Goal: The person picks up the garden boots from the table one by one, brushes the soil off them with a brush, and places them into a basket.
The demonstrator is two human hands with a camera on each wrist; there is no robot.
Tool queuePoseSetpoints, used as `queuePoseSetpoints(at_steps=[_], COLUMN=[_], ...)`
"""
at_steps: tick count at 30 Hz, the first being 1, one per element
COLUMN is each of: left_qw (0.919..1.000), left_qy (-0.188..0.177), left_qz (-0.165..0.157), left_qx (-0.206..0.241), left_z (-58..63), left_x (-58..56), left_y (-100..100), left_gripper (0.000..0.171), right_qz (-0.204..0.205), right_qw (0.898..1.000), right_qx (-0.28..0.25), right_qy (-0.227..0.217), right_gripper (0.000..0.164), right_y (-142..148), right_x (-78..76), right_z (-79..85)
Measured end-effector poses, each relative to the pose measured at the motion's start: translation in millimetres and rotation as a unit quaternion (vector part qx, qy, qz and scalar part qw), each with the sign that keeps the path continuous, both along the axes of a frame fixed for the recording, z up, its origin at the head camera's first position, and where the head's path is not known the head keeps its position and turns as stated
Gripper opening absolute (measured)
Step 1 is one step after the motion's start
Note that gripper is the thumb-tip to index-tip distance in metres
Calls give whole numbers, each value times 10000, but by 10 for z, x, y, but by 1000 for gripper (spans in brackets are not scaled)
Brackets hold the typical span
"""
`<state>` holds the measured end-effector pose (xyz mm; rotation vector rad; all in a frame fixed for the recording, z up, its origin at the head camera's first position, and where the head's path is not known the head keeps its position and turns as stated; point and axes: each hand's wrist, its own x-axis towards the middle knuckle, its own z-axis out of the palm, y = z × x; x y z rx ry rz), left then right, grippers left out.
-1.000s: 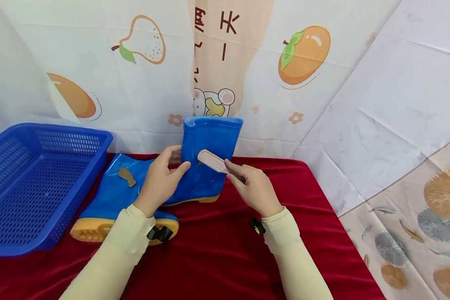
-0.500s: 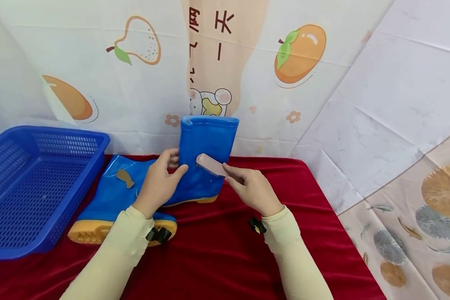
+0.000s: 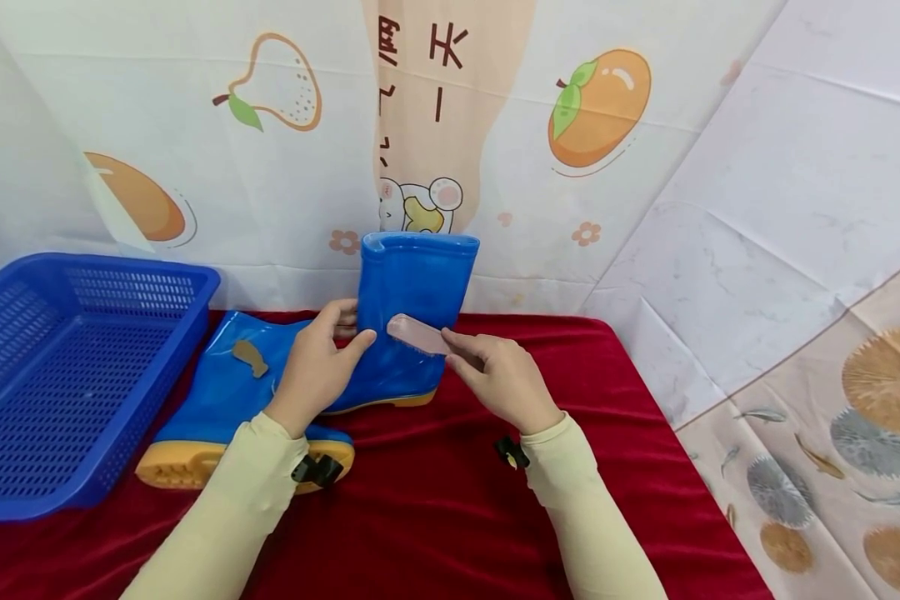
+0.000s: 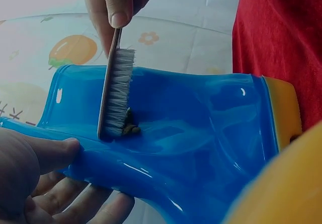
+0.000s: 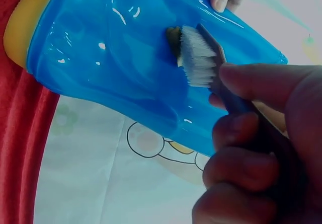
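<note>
An upright blue rain boot (image 3: 412,275) with a yellow sole stands on the red cloth. My left hand (image 3: 318,367) grips its shaft from the left, thumb in front and fingers behind. My right hand (image 3: 502,375) holds a scrubbing brush (image 3: 417,335) by its handle, the pinkish-brown back showing in the head view. In the left wrist view the white bristles (image 4: 119,90) press against the boot's shaft, right at a small brown smear (image 4: 131,128). The same brown smear (image 5: 174,42) lies beside the bristle tips in the right wrist view.
A second blue boot (image 3: 217,392) lies on its side behind my left forearm, with a brown patch (image 3: 251,357) on its shaft. Further left is a blue plastic basket (image 3: 213,279). A printed curtain (image 3: 300,208) hangs behind the red cloth-covered table (image 3: 585,367).
The brush has moved slightly down the boot's shaft, and its back has tilted round to face upward more. My left hand keeps its grip on the boot, which stays upright.
</note>
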<state>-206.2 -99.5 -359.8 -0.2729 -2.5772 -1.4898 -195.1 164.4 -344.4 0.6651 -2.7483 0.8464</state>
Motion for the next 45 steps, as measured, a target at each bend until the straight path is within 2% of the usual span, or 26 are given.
queuePoseSetpoints(at_steps=[3, 8, 13, 22, 30, 35, 40, 45], left_qw=[10000, 9999, 9998, 9999, 9999, 9999, 9999, 9992], left_qy=[6, 33, 59, 49, -6, -26, -5, 187], left_qz=[35, 110, 181, 112, 89, 98, 120, 258], left_qx=[19, 92, 106, 63, 88, 95, 112, 240], left_z=[-1, -6, -8, -22, -13, -20, -31, -42], left_x=[-2, -6, 1, 12, -12, -13, -12, -19], left_y=[17, 45, 37, 1, -17, -17, -18, -24], left_gripper=[52, 51, 51, 51, 52, 52, 52, 50], right_qz=[-18, -163, -136, 85, -147, -139, -80, -28], right_qw=[10000, 9993, 9982, 9996, 9989, 9986, 9997, 9998], right_qx=[39, -70, -178, -245, -151, -111, -89, -169], right_qy=[-16, -328, -561, -60, -429, -502, -217, 86], right_gripper=[39, 38, 38, 37, 36, 33, 32, 33], right_y=[15, 64, 83, 21, 45, 77, 62, 27], right_x=[11, 27, 34, 7, 21, 32, 19, 2], right_z=[3, 22, 52, 37, 44, 54, 35, 3])
